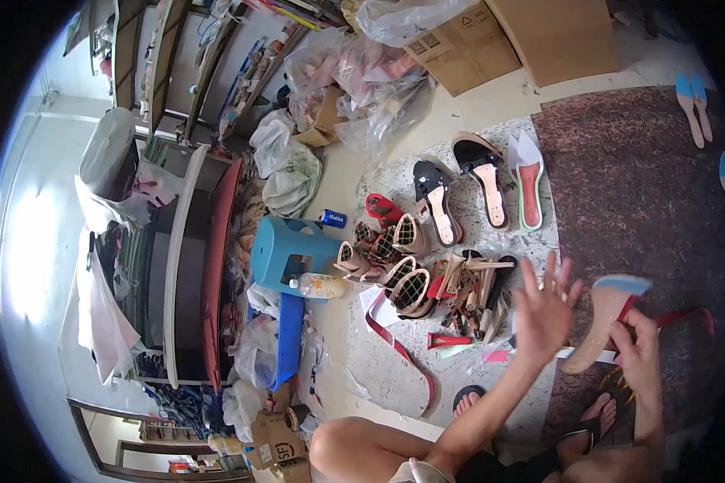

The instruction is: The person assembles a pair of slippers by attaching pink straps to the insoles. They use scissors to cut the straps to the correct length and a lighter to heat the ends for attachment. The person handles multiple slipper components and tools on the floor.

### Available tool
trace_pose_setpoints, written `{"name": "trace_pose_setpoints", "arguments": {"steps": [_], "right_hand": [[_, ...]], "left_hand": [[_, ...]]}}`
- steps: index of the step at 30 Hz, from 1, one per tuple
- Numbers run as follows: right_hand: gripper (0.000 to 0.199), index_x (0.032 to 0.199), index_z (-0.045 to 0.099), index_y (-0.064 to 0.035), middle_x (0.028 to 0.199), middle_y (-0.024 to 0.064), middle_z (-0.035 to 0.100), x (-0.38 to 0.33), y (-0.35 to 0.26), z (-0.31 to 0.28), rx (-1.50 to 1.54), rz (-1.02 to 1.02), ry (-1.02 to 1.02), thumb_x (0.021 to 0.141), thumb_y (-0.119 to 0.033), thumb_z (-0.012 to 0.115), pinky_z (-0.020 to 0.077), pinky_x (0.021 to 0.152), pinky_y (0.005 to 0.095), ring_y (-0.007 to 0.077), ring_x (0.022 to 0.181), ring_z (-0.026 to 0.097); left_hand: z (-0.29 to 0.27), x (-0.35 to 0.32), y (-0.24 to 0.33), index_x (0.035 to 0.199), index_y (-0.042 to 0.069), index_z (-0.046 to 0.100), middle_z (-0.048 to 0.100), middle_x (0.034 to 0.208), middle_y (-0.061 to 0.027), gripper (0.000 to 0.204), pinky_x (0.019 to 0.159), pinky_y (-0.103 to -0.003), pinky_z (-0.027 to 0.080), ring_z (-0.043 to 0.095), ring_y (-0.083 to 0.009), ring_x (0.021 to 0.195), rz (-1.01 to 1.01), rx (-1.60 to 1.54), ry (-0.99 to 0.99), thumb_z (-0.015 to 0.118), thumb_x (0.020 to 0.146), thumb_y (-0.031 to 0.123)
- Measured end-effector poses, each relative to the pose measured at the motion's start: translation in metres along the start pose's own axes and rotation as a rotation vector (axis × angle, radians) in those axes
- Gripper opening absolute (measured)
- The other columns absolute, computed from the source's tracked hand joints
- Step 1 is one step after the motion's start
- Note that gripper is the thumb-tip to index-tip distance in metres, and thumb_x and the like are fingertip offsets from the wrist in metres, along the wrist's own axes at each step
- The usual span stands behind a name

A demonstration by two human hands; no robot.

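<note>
My left hand (542,318) is raised with its fingers spread and nothing in it, in front of a pile of shoe heels and straps. My right hand (640,350) grips the edge of a tan shoe insole (590,334) with a blue end and a red side, tilted above the brown mat. A red strap (686,316) shows behind that hand, and whether it joins the insole is hidden. Left of my left hand lie high shoe heels (457,278) and a red heel piece (449,340). Farther off are two black-strapped sandals (440,201) and a red-and-green sole (530,193).
Several tan shoe pieces with dark mesh linings (412,291) lie by a plastic bottle (318,285) and a blue stool (278,249). A long red strap (403,350) curls on the floor. Blue-tipped insoles (688,113) lie on the mat (620,177). Cardboard boxes (560,40) stand beyond.
</note>
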State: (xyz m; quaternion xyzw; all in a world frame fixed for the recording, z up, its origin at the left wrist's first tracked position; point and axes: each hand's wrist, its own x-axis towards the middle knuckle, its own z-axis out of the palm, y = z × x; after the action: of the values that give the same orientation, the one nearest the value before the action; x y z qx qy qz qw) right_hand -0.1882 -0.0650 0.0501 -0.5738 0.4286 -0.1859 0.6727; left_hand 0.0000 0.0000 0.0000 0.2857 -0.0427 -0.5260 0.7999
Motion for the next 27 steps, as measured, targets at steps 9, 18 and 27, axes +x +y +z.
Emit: {"name": "trace_pose_setpoints", "arguments": {"steps": [9, 18, 27], "right_hand": [[0.014, 0.1, 0.063, 0.0021, 0.091, 0.004, 0.061, 0.006, 0.005, 0.019, -0.001, -0.023, 0.056, 0.092, -0.01, 0.062, 0.0451, 0.071, 0.0263, 0.0094, 0.082, 0.054], [0.023, 0.109, 0.059, -0.0019, 0.08, 0.0158, 0.066, -0.002, -0.007, 0.023, -0.771, -0.462, -0.155, 0.086, -0.006, 0.059, 0.0516, 0.06, 0.0411, 0.0308, 0.072, 0.067], [0.042, 0.121, 0.051, 0.0074, 0.076, 0.0103, 0.062, -0.015, -0.023, 0.028, -0.932, -0.697, -0.268, 0.082, -0.007, 0.06, 0.0562, 0.057, 0.0362, 0.0242, 0.07, 0.07]], "left_hand": [[-0.016, -0.026, -0.033, 0.125, 0.004, 0.058, 0.062, 0.122, -0.0074, 0.037, 0.094, -0.03, 0.047, 0.058, -0.0115, 0.107, -0.498, 0.532, -0.197, 0.05, 0.102, 0.031], [-0.007, 0.012, 0.032, 0.099, 0.0, 0.056, 0.066, 0.099, -0.016, 0.032, 0.107, -0.049, 0.042, 0.059, -0.0348, 0.116, -0.338, 0.182, 0.062, 0.045, 0.103, 0.03], [0.006, 0.011, 0.064, 0.093, 0.005, 0.055, 0.057, 0.078, -0.0049, 0.027, 0.096, -0.05, 0.049, 0.058, -0.0199, 0.071, -0.173, 0.015, 0.248, 0.046, 0.102, 0.03]]}}
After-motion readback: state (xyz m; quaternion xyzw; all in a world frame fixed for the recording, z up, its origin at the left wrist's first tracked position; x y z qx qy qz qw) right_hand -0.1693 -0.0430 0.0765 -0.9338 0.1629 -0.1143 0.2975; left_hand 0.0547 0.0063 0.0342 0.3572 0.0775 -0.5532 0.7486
